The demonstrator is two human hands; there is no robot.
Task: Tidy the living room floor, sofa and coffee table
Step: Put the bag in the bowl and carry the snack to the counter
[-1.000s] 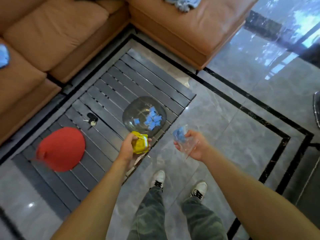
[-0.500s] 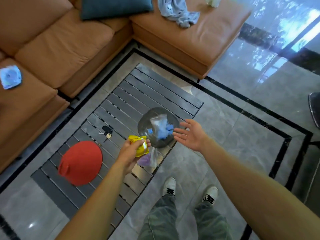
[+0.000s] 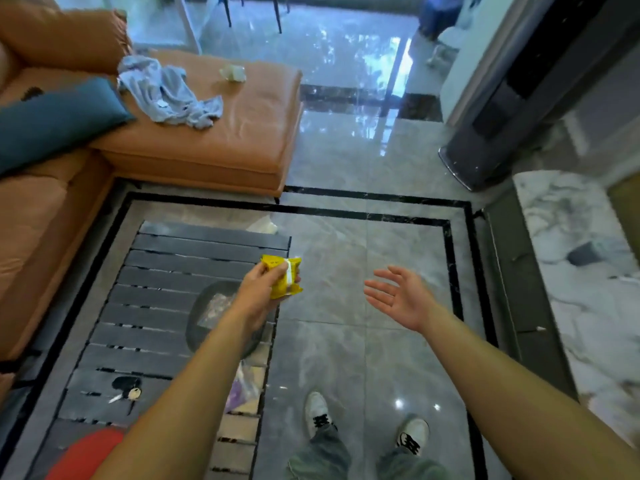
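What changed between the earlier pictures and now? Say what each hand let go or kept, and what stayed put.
The right hand let go of the clear bag, which now lies in the bowl; that hand is open and empty above the floor. The left hand still grips the yellow packet. The keys and red cap stayed on the coffee table.

Two hands are counted, the left hand (image 3: 258, 296) and the right hand (image 3: 398, 299). One yellow packet (image 3: 285, 278), one dark bowl (image 3: 197, 329), one slatted table (image 3: 166, 271), one sofa (image 3: 225, 140), one teal cushion (image 3: 52, 123), one crumpled cloth (image 3: 166, 93), one bunch of keys (image 3: 126, 393) and one red cap (image 3: 86, 455) are seen. Two shoes are counted, the left shoe (image 3: 317, 410) and the right shoe (image 3: 412, 433)
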